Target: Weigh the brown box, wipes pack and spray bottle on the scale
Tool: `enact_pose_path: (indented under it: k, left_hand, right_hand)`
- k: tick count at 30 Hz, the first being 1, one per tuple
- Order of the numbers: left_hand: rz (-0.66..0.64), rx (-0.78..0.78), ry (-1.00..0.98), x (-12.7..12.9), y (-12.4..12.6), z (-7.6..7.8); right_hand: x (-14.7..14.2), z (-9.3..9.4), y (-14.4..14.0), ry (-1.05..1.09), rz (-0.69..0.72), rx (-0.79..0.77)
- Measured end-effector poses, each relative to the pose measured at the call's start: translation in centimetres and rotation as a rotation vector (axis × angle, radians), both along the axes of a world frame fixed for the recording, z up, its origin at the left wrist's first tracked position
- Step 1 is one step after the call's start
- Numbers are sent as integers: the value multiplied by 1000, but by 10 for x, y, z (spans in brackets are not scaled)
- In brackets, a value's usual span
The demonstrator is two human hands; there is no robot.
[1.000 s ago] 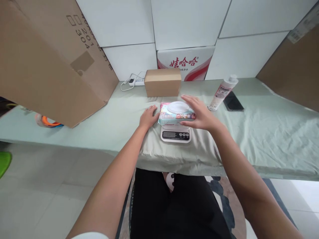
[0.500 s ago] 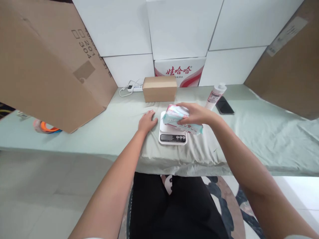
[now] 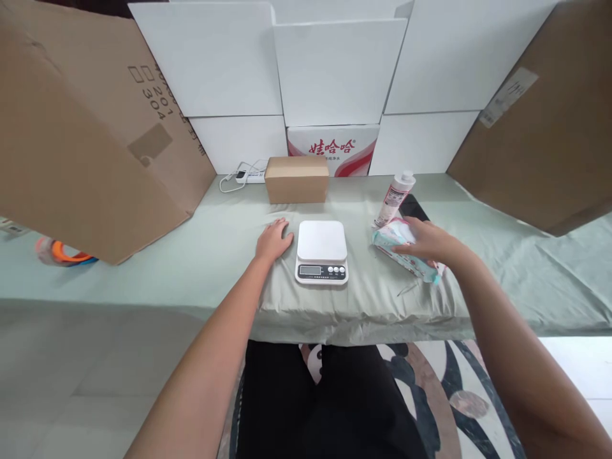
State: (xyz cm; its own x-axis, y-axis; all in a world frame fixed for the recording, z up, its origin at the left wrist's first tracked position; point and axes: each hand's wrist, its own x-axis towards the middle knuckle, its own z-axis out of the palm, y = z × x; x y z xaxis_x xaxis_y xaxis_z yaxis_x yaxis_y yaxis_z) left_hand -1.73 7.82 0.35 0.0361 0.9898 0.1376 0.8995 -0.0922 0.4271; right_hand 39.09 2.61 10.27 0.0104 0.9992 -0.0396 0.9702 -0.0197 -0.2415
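Observation:
A white kitchen scale sits on the pale green cloth in front of me, its platform bare. My left hand rests flat on the cloth just left of the scale, holding nothing. My right hand grips a pink and teal pack of wet wipes to the right of the scale, low over the cloth. A white tube bottle stands tilted just behind the pack.
A small brown box and a white power strip lie behind the scale. A dark phone lies by the bottle. Large cardboard sheets lean at both sides, white boxes stack at the back.
My right hand lifted the wipes pack off the scale and carried it right, down toward the cloth beside the bottle. The left hand stayed put.

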Motion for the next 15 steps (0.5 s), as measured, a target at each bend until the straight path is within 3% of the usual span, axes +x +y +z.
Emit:
enact_pose_path:
  k: [2,5,7,11,15]
  left_hand:
    - [-6,-4,2,0,-1,1]
    - [-6,-11,10,0,-1,2]
    - [-8,-12,11,0,0,1]
    - [-5,-1,0,0,1,0]
    - [-11,-10,-2,-1,2,-1]
  right_hand:
    - [0,5,14,122,-28,90]
    - [-4,10,45,256,-196,277]
    - [-10,8,68,375,-264,296]
    - [-25,1,98,533,-269,285]
    - [-58,14,89,572,-153,496]
